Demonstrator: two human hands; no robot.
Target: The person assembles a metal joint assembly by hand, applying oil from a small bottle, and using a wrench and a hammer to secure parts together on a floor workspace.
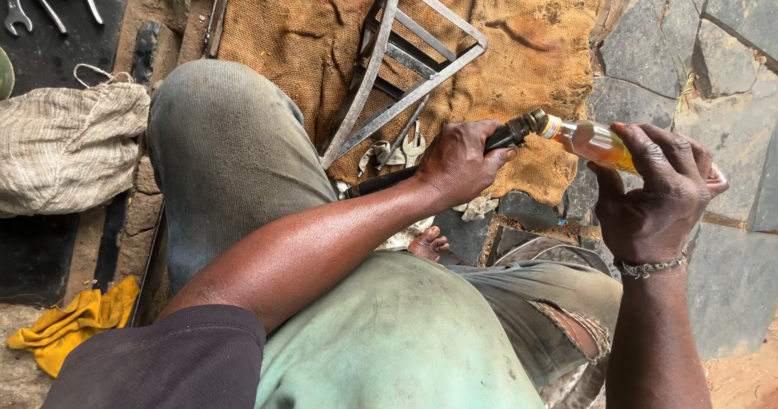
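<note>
Just right of the burlap mat [519, 44], the left hand [459, 162] is wrapped tight around a stiff, heavy-looking dark metal tube [504, 137]. The right hand [653, 198] is curled around a small, probably slippery, breakable bottle of amber liquid [590, 140], held by its body, mouth at the tube's end.

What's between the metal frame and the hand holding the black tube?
In the head view, small spanners lie on the burlap cloth, between the metal frame and the left hand.

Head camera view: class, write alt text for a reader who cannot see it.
A seated person's right hand tips a small bottle of amber liquid against the end of a dark rod gripped in the left hand. A metal frame lies on burlap beyond.
</note>
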